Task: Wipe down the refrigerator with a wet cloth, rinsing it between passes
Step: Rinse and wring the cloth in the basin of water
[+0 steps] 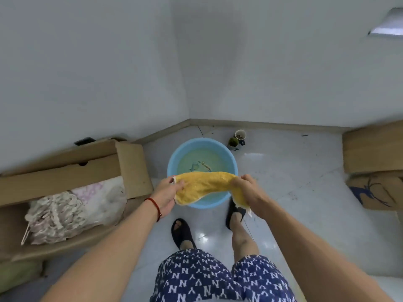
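Observation:
A yellow cloth (205, 185) is stretched between both hands above a blue basin (174, 160) of cloudy water on the floor. My left hand (166, 196) grips the cloth's left end. My right hand (246, 189) grips its right end, and a loose tail hangs below that fist. The refrigerator is not in view.
An open cardboard box (130, 162) with bundled fabric lies at the left. More cardboard (370, 149) sits at the right by the wall. A cup (240, 136) and a small dark object stand behind the basin. My sandalled feet are just in front of the basin on glossy tiles.

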